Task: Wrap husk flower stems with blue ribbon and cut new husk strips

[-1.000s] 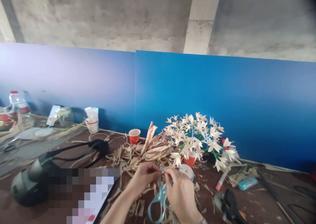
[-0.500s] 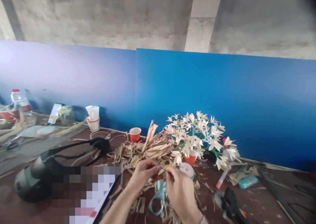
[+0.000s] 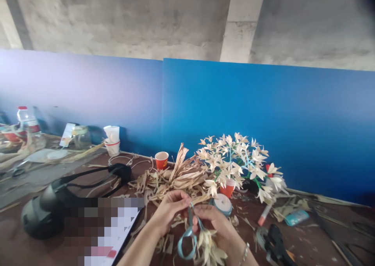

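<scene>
Before me, my left hand (image 3: 172,207) is closed, thumb and fingertips pinching the top end of a thin light-blue strip. My right hand (image 3: 215,219) is closed around the blue-wrapped stem of a cream-coloured artificial flower (image 3: 209,246), whose petals hang downward below the palm. A loop of light-blue tape (image 3: 187,246) dangles between the two hands, below the fingers. Just behind my right hand lies a roll of light-blue tape (image 3: 223,204). Beyond it, a bunch of similar cream flowers (image 3: 234,160) on green and blue stems stands in a red paper cup (image 3: 227,188).
Dry husks (image 3: 184,172) and scraps litter the table behind my hands. A red cup (image 3: 161,160) stands at the back. A black glue gun (image 3: 277,244), glue stick (image 3: 264,214) and blue packet (image 3: 296,218) lie right. On the left are a black strapped object (image 3: 43,211) and scissors (image 3: 19,172).
The flower has come into view, hanging petals-down beneath my right hand. My right hand has turned and its fingers have shifted; the blue tape loop still hangs between both hands.
</scene>
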`<state>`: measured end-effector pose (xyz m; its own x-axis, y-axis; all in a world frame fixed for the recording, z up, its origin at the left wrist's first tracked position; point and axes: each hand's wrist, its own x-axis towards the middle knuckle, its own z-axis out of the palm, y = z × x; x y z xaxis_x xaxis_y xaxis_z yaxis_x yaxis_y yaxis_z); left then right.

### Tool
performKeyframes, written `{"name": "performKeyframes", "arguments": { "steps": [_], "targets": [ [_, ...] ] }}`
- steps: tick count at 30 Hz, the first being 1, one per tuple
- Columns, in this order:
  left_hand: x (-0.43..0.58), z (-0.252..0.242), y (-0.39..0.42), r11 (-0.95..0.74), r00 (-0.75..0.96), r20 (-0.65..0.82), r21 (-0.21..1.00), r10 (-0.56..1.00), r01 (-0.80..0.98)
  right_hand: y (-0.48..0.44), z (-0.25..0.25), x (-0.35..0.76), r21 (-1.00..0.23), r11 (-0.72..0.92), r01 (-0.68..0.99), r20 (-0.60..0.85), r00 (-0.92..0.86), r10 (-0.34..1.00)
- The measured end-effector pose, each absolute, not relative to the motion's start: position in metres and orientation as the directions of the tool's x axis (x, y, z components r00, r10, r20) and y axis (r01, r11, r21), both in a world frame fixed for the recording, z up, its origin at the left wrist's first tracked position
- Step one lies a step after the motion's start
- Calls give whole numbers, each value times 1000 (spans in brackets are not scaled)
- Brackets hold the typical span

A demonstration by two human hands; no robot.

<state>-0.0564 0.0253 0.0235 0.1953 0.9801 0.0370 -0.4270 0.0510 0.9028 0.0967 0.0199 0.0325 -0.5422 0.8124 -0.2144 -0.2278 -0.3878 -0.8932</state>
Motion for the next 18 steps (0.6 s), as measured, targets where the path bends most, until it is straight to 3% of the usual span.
{"name": "performKeyframes", "arguments": {
  "steps": [2,4,7,10,14,18],
  "targets": [
    [-55,23,26,12,164,53,927,985,-375,20,33,95,-962,-222,-160,-127,-456,881],
    [-52,22,27,-34,123,75,950,990,-310,17,34,93,-999,48,20,40,-310,950],
    [-49,19,30,-59,87,79,974,993,-218,11,33,91,-834,335,439,307,-134,942],
    [-49,17,31,-59,107,82,977,991,-205,5,33,90,-645,394,655,426,-120,897],
    [-55,20,30,-97,136,129,971,982,-219,5,36,90,-697,411,587,436,-108,893],
    [-58,23,30,-156,128,181,970,975,-186,11,39,90,-919,294,263,266,-140,954]
  ]
}}
